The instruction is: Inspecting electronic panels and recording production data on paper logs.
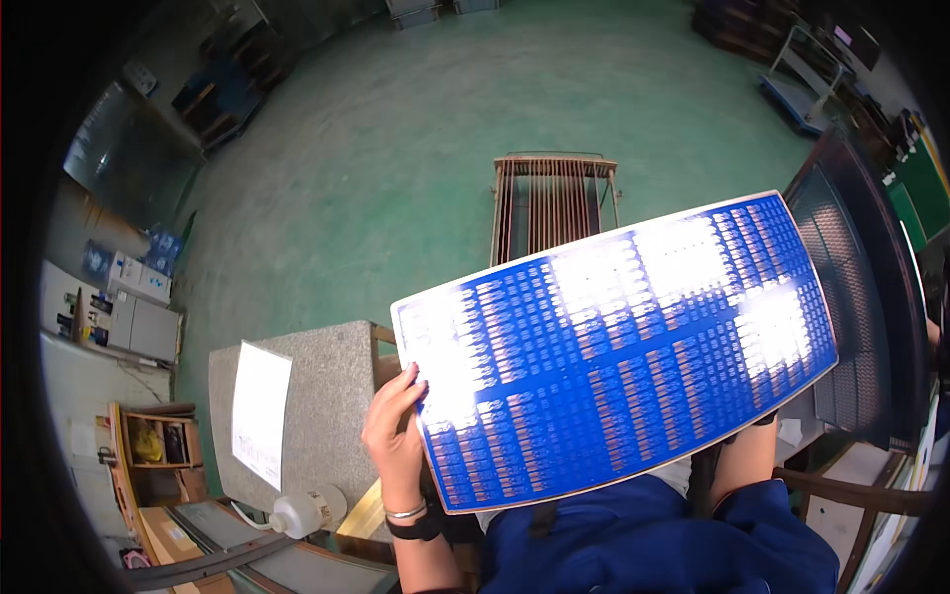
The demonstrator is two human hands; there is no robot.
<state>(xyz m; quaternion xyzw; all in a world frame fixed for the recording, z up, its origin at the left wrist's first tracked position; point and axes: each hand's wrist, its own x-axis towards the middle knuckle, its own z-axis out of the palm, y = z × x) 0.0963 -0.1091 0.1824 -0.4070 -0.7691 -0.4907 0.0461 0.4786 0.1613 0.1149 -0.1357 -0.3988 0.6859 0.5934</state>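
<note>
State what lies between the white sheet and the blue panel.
In the head view, a stretch of grey speckled tabletop, then the left hand on the left edge of the blue panel.

Grey table [332,396], white sheet [261,416] lying on it

Factory workshop: green floor [346,198], slatted rack [552,203], patterned blue panel [616,352] near; far right, dim, apparently a cart [792,103].

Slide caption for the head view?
Left hand holds a blue patterned panel by its edge, near a grey table bearing a white sheet.
</note>
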